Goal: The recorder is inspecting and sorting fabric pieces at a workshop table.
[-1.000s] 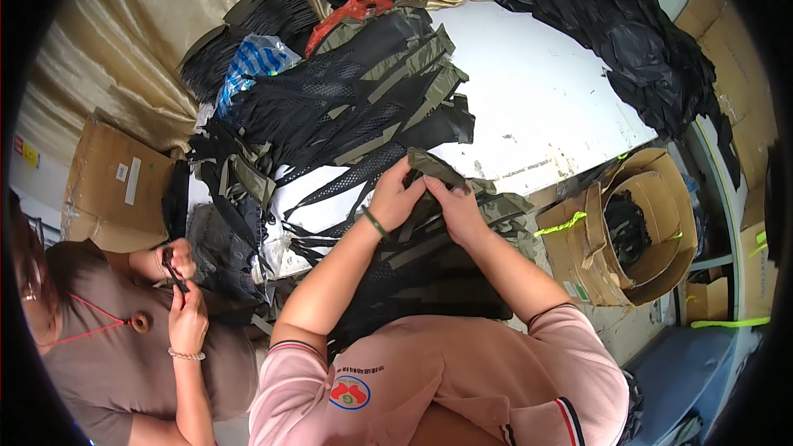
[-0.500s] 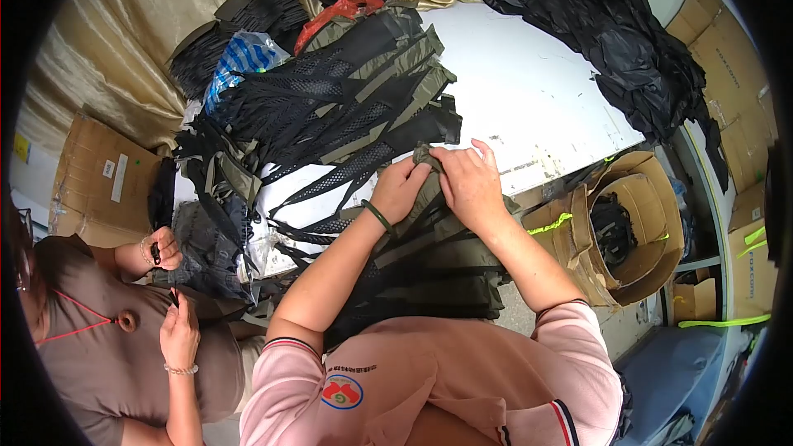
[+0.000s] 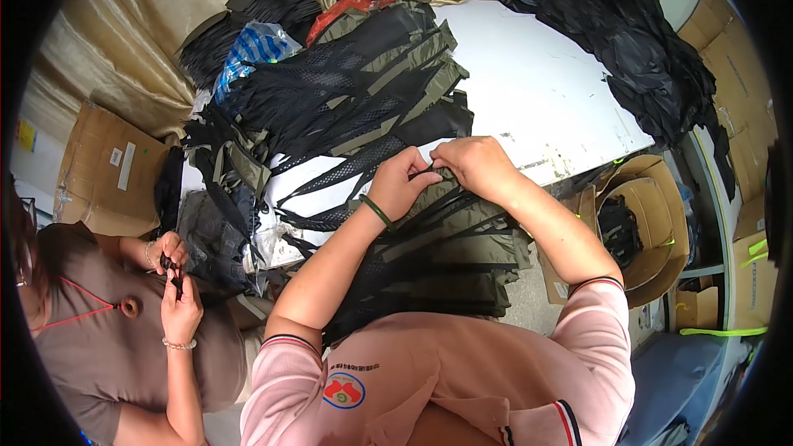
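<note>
Over the near edge of the table [image 3: 537,74], my left hand [image 3: 398,186] is pinching a dark green cloth piece [image 3: 444,188] between thumb and fingers. My right hand [image 3: 477,167] is pinching the same piece, its fingertips sitting just beside my left ones; I cannot tell how its hidden fingers are lying. A green bangle [image 3: 377,213] is circling my left wrist. On the table's near side, below my hands, a pile [image 3: 462,260] of black and green pieces is lying.

Across the table's left half, a heap [image 3: 363,91] of black mesh and green strips is spreading. Toward the table's far left, a blue-striped bag [image 3: 256,54] and a red bag [image 3: 351,10] are resting near black stacks [image 3: 273,0]. Black sheets [image 3: 611,41] are covering the table's far right. Right of the table, a carton [image 3: 667,260] is standing open; left of it, another box [image 3: 103,173] is standing. Behind the table, a gold curtain [image 3: 140,49] is hanging. By the table's near left corner, a co-worker [image 3: 165,339] is holding a small black thing [image 3: 173,271].
</note>
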### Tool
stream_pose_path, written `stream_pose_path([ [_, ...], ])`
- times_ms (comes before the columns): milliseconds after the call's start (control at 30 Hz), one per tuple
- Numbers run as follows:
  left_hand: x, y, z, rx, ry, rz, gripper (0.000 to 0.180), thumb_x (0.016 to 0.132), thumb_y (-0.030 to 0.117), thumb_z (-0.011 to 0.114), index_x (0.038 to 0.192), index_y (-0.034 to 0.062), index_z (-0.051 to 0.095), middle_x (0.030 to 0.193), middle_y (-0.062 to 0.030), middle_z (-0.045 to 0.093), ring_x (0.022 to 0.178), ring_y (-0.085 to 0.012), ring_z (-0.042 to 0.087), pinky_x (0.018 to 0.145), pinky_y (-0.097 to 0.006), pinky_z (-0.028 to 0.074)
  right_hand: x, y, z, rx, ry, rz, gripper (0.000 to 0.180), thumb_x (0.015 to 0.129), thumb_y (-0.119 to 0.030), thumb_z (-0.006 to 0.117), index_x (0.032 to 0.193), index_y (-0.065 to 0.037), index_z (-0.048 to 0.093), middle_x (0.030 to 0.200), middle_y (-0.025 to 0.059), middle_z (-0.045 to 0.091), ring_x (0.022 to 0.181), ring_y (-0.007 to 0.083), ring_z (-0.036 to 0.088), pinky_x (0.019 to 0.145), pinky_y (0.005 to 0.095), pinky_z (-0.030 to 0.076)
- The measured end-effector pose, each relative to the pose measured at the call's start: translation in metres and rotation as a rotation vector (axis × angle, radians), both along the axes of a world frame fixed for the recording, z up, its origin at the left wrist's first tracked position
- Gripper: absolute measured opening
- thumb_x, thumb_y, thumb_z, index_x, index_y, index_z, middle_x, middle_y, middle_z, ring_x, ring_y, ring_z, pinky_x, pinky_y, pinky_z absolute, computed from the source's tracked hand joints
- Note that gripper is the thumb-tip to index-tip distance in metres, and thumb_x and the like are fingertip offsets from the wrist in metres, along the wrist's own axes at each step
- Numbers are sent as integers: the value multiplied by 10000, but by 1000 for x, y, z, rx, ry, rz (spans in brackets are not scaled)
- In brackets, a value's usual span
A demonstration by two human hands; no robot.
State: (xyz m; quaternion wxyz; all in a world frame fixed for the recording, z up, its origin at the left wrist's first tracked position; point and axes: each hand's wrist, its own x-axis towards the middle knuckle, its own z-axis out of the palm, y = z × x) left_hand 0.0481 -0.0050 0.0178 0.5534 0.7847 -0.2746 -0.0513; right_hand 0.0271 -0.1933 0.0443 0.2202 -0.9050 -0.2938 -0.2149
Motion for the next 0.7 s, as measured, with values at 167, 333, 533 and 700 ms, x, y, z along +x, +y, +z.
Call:
stream_pose_path([
  [167, -33, -10, 13, 32, -410, 63, 207, 753, 85, 720, 735, 20, 525, 686, -121, 514, 603, -288, 515, 549, -338, 413, 0, 10, 2, 210, -64, -214, 126, 793, -98, 653, 716, -36, 576, 602, 88, 537, 571, 248, 569, 569, 343, 479],
  [333, -41, -9, -7, 26, -377, 73, 198, 771, 98, 709, 742, 28, 526, 692, -115, 528, 597, -287, 538, 541, -338, 429, 16, -17, -41, 1234, 636, -237, 255, 902, -138, 564, 658, -75, 526, 609, -60, 496, 573, 46, 432, 558, 231, 393],
  [533, -27, 3, -12, -27, -184, 123, 196, 777, 58, 719, 772, 25, 526, 668, -87, 521, 570, -168, 494, 543, -274, 413, -21, 2, -17, 914, 620, -218, 215, 871, -191, 660, 740, -43, 575, 625, -56, 509, 595, 34, 439, 542, 224, 381],
  [700, -27, -5, -4, -177, -37, 54, 209, 793, 79, 725, 795, 35, 520, 673, -7, 498, 590, -90, 449, 565, -236, 406, -19, 2, -27, 979, 647, -80, 146, 868, -129, 661, 790, -16, 611, 628, -65, 514, 588, 14, 419, 515, 201, 352],
])
